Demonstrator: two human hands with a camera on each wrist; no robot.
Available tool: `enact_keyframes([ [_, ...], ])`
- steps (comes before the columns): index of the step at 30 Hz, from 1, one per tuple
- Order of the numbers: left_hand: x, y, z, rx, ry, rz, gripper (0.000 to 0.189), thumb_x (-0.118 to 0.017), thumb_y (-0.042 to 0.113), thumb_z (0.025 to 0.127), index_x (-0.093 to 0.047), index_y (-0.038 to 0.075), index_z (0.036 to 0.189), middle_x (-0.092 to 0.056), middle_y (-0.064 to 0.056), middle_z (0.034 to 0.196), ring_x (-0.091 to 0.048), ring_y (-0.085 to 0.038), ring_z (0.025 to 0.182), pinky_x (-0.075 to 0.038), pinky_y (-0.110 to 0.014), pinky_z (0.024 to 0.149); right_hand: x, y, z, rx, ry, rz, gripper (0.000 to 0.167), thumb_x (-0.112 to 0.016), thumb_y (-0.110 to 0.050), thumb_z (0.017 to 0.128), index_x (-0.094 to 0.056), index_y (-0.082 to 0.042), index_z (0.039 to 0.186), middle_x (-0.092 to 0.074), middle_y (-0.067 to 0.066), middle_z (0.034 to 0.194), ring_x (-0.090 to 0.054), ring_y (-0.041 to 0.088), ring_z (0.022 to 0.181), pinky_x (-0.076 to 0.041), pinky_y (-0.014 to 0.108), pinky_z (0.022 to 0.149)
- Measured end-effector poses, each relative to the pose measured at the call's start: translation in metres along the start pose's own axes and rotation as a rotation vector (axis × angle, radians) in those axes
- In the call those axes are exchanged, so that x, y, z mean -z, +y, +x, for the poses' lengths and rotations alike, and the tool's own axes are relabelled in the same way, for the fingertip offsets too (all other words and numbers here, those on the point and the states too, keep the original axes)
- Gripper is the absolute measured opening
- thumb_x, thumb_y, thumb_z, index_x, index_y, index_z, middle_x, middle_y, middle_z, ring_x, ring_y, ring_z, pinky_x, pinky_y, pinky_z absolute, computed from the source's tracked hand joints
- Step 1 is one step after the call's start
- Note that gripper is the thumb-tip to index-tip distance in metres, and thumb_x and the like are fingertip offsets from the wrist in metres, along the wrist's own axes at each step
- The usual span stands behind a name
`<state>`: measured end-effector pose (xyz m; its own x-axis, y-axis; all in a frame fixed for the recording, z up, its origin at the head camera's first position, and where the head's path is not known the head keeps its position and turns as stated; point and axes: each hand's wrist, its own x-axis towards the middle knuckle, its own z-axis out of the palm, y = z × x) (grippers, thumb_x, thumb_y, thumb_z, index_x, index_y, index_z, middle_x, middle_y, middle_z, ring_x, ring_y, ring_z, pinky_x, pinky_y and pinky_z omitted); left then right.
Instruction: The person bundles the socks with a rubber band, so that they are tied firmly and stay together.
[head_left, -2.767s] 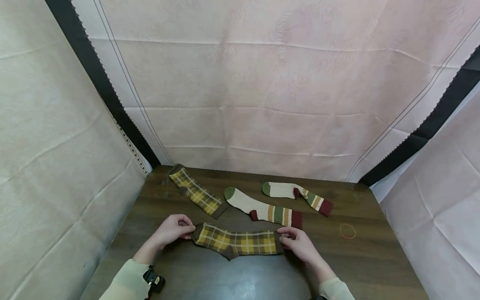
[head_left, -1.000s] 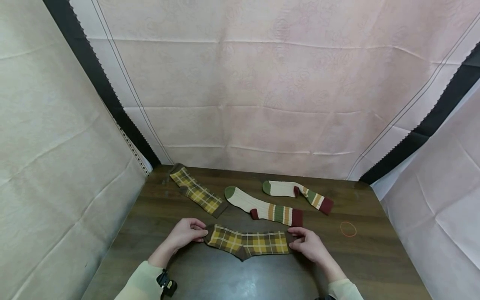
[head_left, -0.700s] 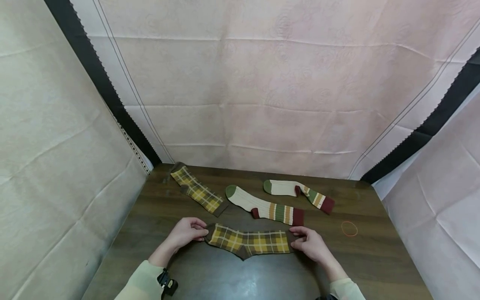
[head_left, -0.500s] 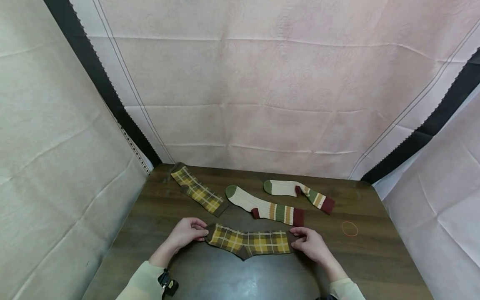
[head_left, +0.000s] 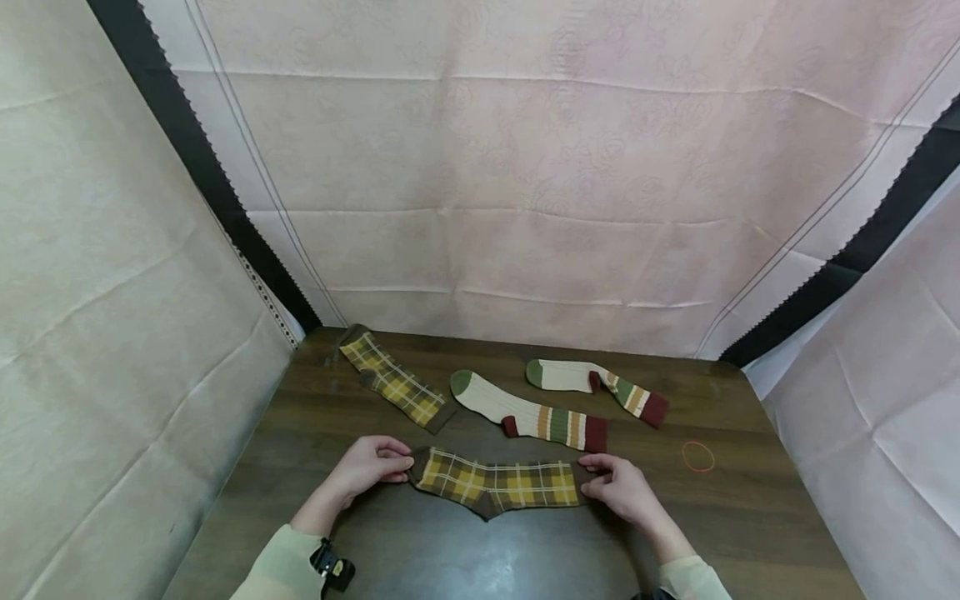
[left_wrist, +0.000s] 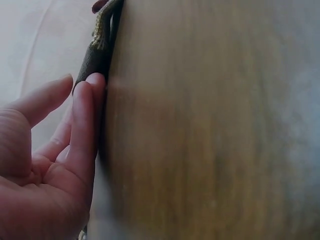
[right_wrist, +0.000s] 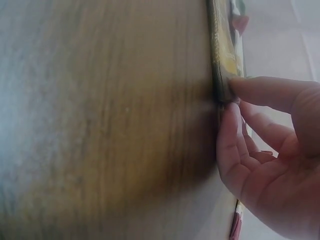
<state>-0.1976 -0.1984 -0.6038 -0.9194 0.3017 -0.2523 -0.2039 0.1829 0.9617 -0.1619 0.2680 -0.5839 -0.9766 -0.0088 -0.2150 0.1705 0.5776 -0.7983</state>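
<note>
A yellow-and-brown plaid sock (head_left: 498,485) lies flat across the near middle of the wooden table, toe to the left and cuff to the right. At its dark toe is my left hand (head_left: 369,463); in the left wrist view two straight fingers (left_wrist: 85,117) touch the toe's edge while the thumb stands off from the fabric. My right hand (head_left: 618,490) pinches the brown cuff, its thumb (right_wrist: 265,92) on top in the right wrist view and the fingertips at the cuff's edge. Behind lies a matching plaid sock (head_left: 396,382), slanted, toe at the back left.
Two cream socks with green toes and maroon cuffs lie behind: one straight sock (head_left: 517,410) close behind the near plaid sock, one bent sock (head_left: 566,377) farther back. A thin orange ring (head_left: 698,457) lies on the table (head_left: 765,517) at right. Pale fabric walls (head_left: 487,192) enclose the table.
Both hands moved the near plaid sock to the right between the oldest frame and one second ago. Since then it has stayed put, and the left hand has shifted slightly left.
</note>
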Motion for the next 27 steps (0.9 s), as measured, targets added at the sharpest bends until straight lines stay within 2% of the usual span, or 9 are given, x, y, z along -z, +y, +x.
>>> enact_keyframes([
  [3, 0.002, 0.001, 0.0, 0.005, 0.002, 0.008, 0.035, -0.077, 0.013, 0.101, -0.067, -0.013, 0.122, -0.075, -0.016, 0.105, -0.077, -0.03, 0.089, -0.065, -0.039, 0.079, -0.001, -0.002, -0.001, 0.005, 0.019, -0.021, 0.04, -0.086, -0.001, 0.084, -0.076, -0.004, 0.122, -0.074, 0.008, 0.115, -0.071, 0.019, 0.088, -0.057, 0.035, 0.073],
  [6, 0.006, 0.003, 0.0, 0.007, 0.034, 0.044, 0.032, -0.077, 0.014, 0.101, -0.069, -0.01, 0.12, -0.075, -0.016, 0.103, -0.077, -0.029, 0.086, -0.065, -0.038, 0.077, -0.005, -0.009, 0.001, 0.046, 0.062, -0.052, 0.035, -0.085, -0.002, 0.087, -0.076, -0.005, 0.121, -0.075, 0.007, 0.113, -0.07, 0.017, 0.087, -0.056, 0.034, 0.074],
  [11, 0.019, 0.008, 0.013, -0.014, 0.175, 0.143, 0.025, -0.079, 0.017, 0.1, -0.073, -0.004, 0.113, -0.076, -0.014, 0.097, -0.075, -0.027, 0.08, -0.064, -0.037, 0.072, -0.017, -0.028, 0.007, 0.144, 0.112, -0.036, 0.031, -0.083, -0.003, 0.091, -0.077, -0.004, 0.12, -0.077, 0.009, 0.11, -0.068, 0.016, 0.086, -0.055, 0.03, 0.074],
  [14, 0.034, 0.011, 0.031, -0.094, 0.293, 0.287, 0.022, -0.08, 0.018, 0.099, -0.075, 0.002, 0.111, -0.076, -0.009, 0.096, -0.072, -0.022, 0.08, -0.061, -0.035, 0.072, -0.024, -0.039, 0.011, 0.173, 0.117, -0.01, 0.03, -0.083, -0.003, 0.091, -0.077, -0.005, 0.12, -0.076, 0.009, 0.11, -0.068, 0.015, 0.084, -0.054, 0.028, 0.07],
  [17, 0.052, 0.012, 0.052, -0.208, 0.399, 0.444, 0.021, -0.081, 0.018, 0.098, -0.076, 0.005, 0.114, -0.076, -0.008, 0.101, -0.071, -0.023, 0.088, -0.057, -0.039, 0.08, -0.031, -0.046, 0.014, 0.189, 0.113, 0.011, 0.029, -0.083, -0.001, 0.091, -0.078, -0.005, 0.119, -0.076, 0.011, 0.111, -0.068, 0.015, 0.082, -0.053, 0.028, 0.068],
  [19, 0.064, 0.013, 0.064, -0.277, 0.454, 0.502, 0.023, -0.081, 0.015, 0.098, -0.076, 0.004, 0.117, -0.075, -0.011, 0.108, -0.07, -0.027, 0.096, -0.055, -0.044, 0.087, -0.036, -0.049, 0.015, 0.203, 0.101, 0.031, 0.029, -0.083, 0.0, 0.09, -0.078, -0.005, 0.119, -0.077, 0.012, 0.111, -0.069, 0.015, 0.081, -0.053, 0.028, 0.067],
  [23, 0.083, 0.014, 0.078, -0.377, 0.504, 0.57, 0.027, -0.08, 0.011, 0.097, -0.074, 0.0, 0.121, -0.07, -0.02, 0.121, -0.065, -0.038, 0.11, -0.051, -0.055, 0.097, -0.044, -0.055, 0.016, 0.224, 0.06, 0.069, 0.029, -0.082, 0.0, 0.091, -0.077, -0.004, 0.12, -0.077, 0.016, 0.113, -0.07, 0.015, 0.081, -0.056, 0.027, 0.071],
  [27, 0.092, 0.015, 0.086, -0.396, 0.523, 0.659, 0.034, -0.08, 0.013, 0.097, -0.072, -0.001, 0.127, -0.066, -0.022, 0.132, -0.059, -0.043, 0.125, -0.044, -0.061, 0.107, -0.049, -0.057, 0.018, 0.234, 0.012, 0.063, 0.03, -0.081, -0.002, 0.093, -0.075, -0.003, 0.123, -0.076, 0.016, 0.116, -0.07, 0.016, 0.082, -0.057, 0.028, 0.072],
])
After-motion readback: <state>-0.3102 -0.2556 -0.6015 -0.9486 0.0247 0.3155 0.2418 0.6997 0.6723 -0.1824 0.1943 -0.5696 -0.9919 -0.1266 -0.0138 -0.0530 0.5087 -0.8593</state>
